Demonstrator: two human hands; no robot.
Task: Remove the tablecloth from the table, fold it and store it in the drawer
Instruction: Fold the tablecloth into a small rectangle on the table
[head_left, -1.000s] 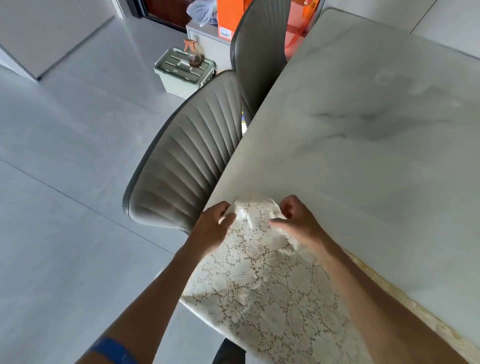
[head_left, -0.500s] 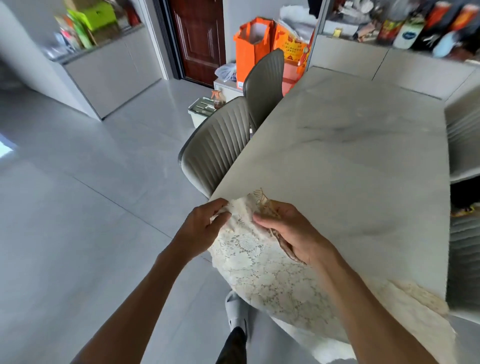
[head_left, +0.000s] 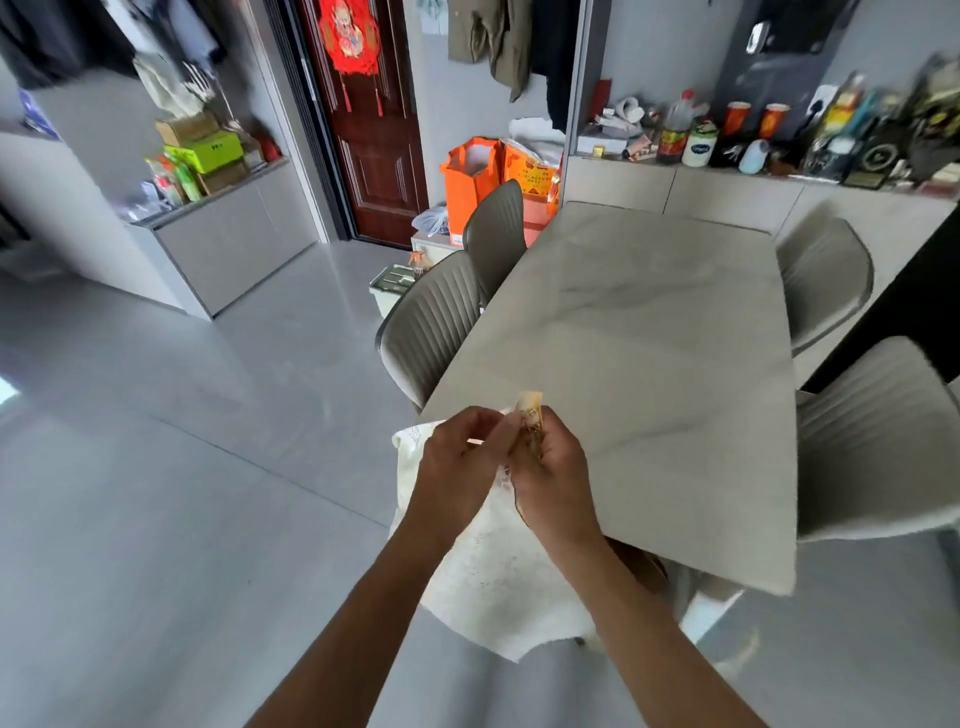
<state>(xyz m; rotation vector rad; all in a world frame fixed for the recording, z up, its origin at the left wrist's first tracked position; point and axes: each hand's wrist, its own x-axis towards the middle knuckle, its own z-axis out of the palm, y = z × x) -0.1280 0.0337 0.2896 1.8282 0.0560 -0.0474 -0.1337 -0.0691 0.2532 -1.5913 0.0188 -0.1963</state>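
Note:
The cream lace tablecloth (head_left: 493, 582) hangs in the air at the near left corner of the marble table (head_left: 649, 364), off the tabletop. My left hand (head_left: 457, 467) and my right hand (head_left: 550, 478) are held close together, both pinching its top edge, where a gold-trimmed corner sticks up between the fingers. The cloth drapes down below my hands and in front of the table's near edge. No drawer can be picked out for certain.
Grey ribbed chairs (head_left: 431, 327) stand along the table's left side, and two more (head_left: 878, 431) on its right. A low grey cabinet (head_left: 228, 244) stands far left, a cluttered sideboard (head_left: 727, 192) behind the table, orange bags (head_left: 470, 182) by the dark red door.
My hands have lifted the cloth off the tabletop and drawn together. The view has risen from the table edge to take in the room.

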